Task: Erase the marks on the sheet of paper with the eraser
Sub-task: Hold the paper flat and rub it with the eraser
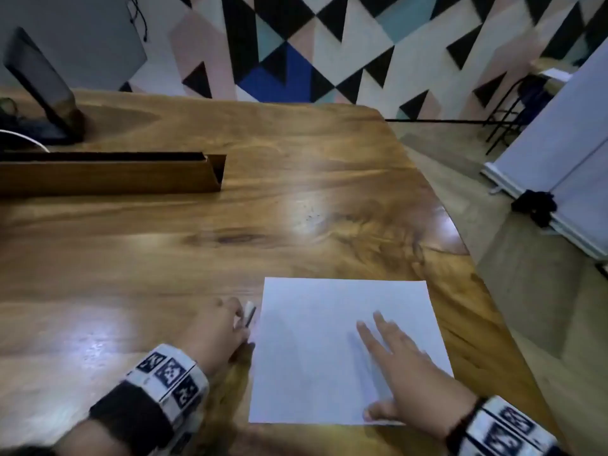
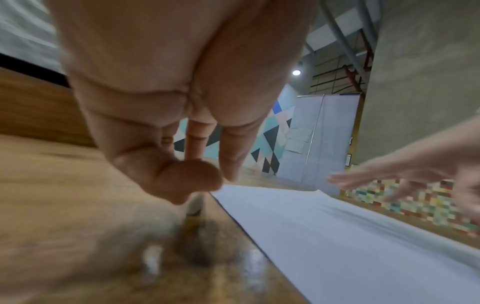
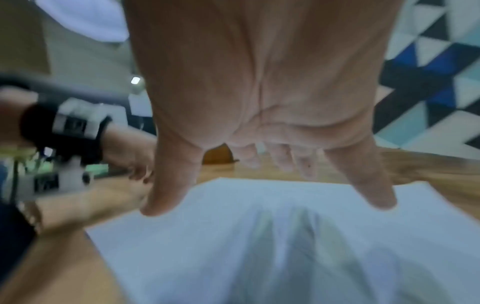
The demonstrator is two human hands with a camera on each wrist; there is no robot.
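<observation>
Both hands are bare. The left wrist [image 1: 167,373] wears a white band printed with black square tracking markers, backed by a black strap. The right wrist [image 1: 503,426] carries a matching marker band edged by a thin dark cord.

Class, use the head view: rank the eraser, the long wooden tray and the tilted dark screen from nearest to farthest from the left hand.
1. Eraser: at the left hand's fingertips, beside the sheet's left edge.
2. Long wooden tray: mid-table, on the left.
3. Tilted dark screen: far left corner, behind the tray.
</observation>
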